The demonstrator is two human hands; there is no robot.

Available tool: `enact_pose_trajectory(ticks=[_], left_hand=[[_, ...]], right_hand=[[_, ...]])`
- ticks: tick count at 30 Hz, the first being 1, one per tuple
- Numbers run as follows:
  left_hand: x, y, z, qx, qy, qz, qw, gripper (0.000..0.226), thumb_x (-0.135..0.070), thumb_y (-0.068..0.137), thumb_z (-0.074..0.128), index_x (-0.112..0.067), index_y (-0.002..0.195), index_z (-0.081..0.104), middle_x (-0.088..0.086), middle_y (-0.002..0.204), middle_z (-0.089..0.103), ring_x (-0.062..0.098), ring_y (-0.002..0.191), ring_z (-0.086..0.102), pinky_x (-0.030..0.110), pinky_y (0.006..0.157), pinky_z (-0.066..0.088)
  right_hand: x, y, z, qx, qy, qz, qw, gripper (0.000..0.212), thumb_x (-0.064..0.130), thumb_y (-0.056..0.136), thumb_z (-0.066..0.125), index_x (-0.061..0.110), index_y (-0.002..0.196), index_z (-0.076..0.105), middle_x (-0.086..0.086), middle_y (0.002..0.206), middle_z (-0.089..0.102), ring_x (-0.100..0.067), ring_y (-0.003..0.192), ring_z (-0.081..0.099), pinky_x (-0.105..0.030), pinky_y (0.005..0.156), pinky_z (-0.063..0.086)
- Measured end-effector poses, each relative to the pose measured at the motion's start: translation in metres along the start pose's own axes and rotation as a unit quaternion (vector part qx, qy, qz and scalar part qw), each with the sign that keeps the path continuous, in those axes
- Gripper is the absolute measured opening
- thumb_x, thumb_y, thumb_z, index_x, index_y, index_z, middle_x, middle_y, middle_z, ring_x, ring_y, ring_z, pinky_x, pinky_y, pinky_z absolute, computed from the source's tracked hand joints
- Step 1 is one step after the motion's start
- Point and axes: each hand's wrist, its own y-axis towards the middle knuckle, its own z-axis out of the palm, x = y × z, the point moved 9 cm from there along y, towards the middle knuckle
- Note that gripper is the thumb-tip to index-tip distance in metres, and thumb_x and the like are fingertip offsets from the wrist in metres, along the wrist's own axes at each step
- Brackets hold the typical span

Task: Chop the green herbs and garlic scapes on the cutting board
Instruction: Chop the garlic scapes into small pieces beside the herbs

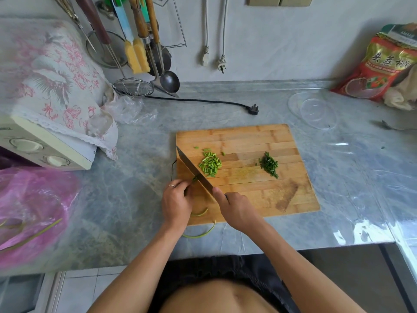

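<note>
A wooden cutting board [259, 195] lies on the marble counter. On its left part sits a pile of light green chopped garlic scape pieces [210, 164]; further right is a small heap of dark green chopped herbs [269, 164]. My right hand [237, 210] grips the handle of a cleaver [193, 169], whose blade runs diagonally across the board's left edge. My left hand [176, 203] pinches garlic scape stalks [194, 179] against the blade. Their curved ends [202, 233] stick out below my hand, over the board's front edge.
A black plug and cord [252, 108] lie behind the board. Clear plastic bowls [314, 111] and a red snack bag [381, 64] are at the back right. A cloth-covered appliance [45, 123] and a pink plastic bag [29, 213] sit left. Utensils [144, 53] hang on the wall.
</note>
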Motion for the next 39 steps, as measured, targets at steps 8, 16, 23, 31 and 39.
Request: enact_pose_trajectory(ticks=[8, 16, 23, 31, 39], left_hand=[[-0.008, 0.009, 0.003, -0.014, -0.046, -0.024, 0.999, 0.014, -0.004, 0.083, 0.072, -0.011, 0.093, 0.078, 0.005, 0.087, 0.074, 0.025, 0.078, 0.068, 0.034, 0.068, 0.053], [-0.007, 0.009, 0.004, -0.009, -0.064, -0.034, 0.997, 0.017, -0.016, 0.084, 0.062, -0.014, 0.092, 0.077, 0.006, 0.085, 0.073, 0.027, 0.077, 0.067, 0.040, 0.066, 0.052], [-0.007, 0.009, 0.006, -0.008, -0.071, -0.025, 0.997, 0.015, -0.008, 0.084, 0.065, -0.013, 0.091, 0.077, 0.004, 0.085, 0.073, 0.024, 0.075, 0.066, 0.036, 0.064, 0.049], [-0.005, 0.008, 0.009, 0.004, -0.069, -0.034, 0.997, 0.020, -0.021, 0.080, 0.058, -0.013, 0.086, 0.076, 0.004, 0.083, 0.070, 0.025, 0.076, 0.064, 0.031, 0.062, 0.045], [-0.010, 0.002, 0.011, 0.015, 0.006, 0.030, 0.999, 0.023, 0.000, 0.080, 0.070, -0.010, 0.099, 0.076, 0.006, 0.097, 0.069, 0.028, 0.086, 0.064, 0.035, 0.070, 0.051]], right_hand=[[0.007, -0.003, -0.010, -0.024, -0.024, -0.018, 0.999, 0.063, 0.059, 0.098, 0.031, 0.010, 0.059, 0.038, -0.005, 0.053, 0.043, -0.019, 0.049, 0.039, -0.031, 0.046, 0.029], [0.014, -0.011, -0.003, -0.024, -0.039, -0.027, 0.999, 0.059, 0.054, 0.100, 0.030, 0.009, 0.062, 0.037, -0.009, 0.058, 0.044, -0.024, 0.052, 0.040, -0.037, 0.050, 0.034], [0.015, -0.008, 0.006, 0.009, -0.098, -0.015, 0.995, 0.070, 0.063, 0.095, 0.013, 0.008, 0.084, 0.055, -0.004, 0.065, 0.048, -0.026, 0.066, 0.049, -0.033, 0.062, 0.037], [0.023, 0.013, 0.016, 0.014, -0.088, -0.020, 0.996, 0.065, 0.062, 0.095, 0.016, 0.009, 0.083, 0.052, -0.006, 0.069, 0.048, -0.028, 0.069, 0.050, -0.034, 0.065, 0.039], [0.020, 0.015, 0.018, 0.011, -0.081, -0.014, 0.997, 0.065, 0.063, 0.095, 0.016, 0.010, 0.088, 0.052, -0.008, 0.075, 0.052, -0.028, 0.071, 0.050, -0.034, 0.067, 0.038]])
